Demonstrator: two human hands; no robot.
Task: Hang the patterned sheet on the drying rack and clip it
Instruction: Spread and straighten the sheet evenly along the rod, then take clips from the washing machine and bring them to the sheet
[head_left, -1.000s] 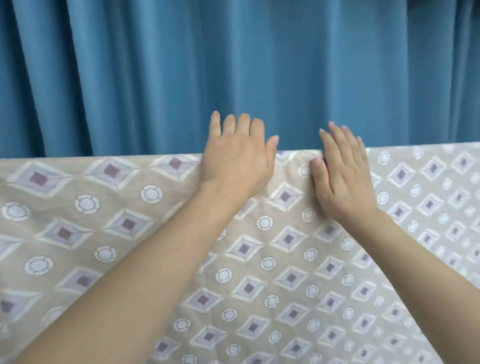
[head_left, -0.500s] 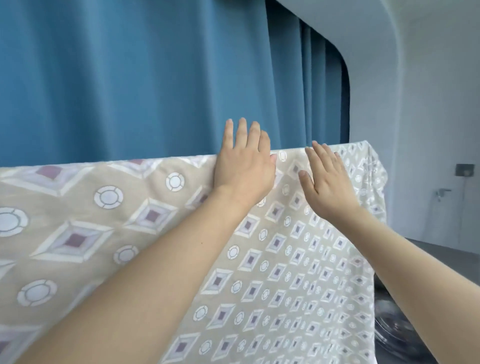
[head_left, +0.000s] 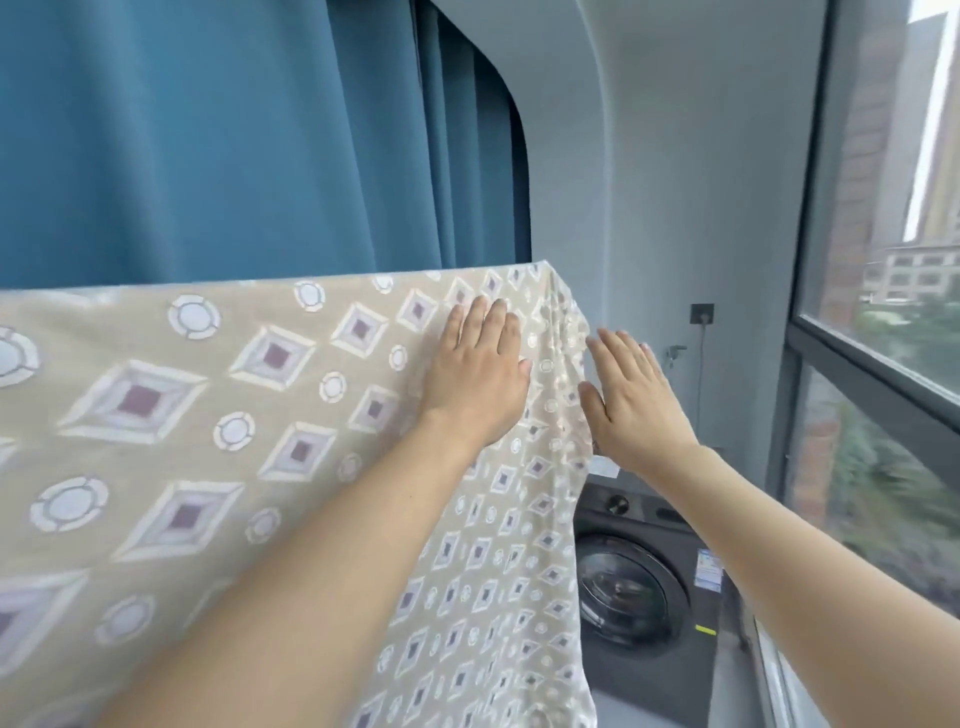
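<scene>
The patterned sheet (head_left: 218, 415), beige with white diamonds and circles, hangs over a rack that it hides completely; its top fold runs from the left edge to the right end near the middle of the view. My left hand (head_left: 480, 374) lies flat on the sheet near its right end, fingers spread and pointing up. My right hand (head_left: 631, 400) is flat and open at the sheet's right side edge, its thumb beside the hanging fabric. No clip is in view.
A blue curtain (head_left: 234, 140) hangs right behind the sheet. A dark front-loading washing machine (head_left: 639, 587) stands on the floor at the right, below the sheet's end. A large window (head_left: 883, 364) fills the right side. A grey wall with a socket (head_left: 701, 313) lies beyond.
Both hands slid right along the sheet towards its right end. The view turned right, and the wall, washing machine and window came into sight.
</scene>
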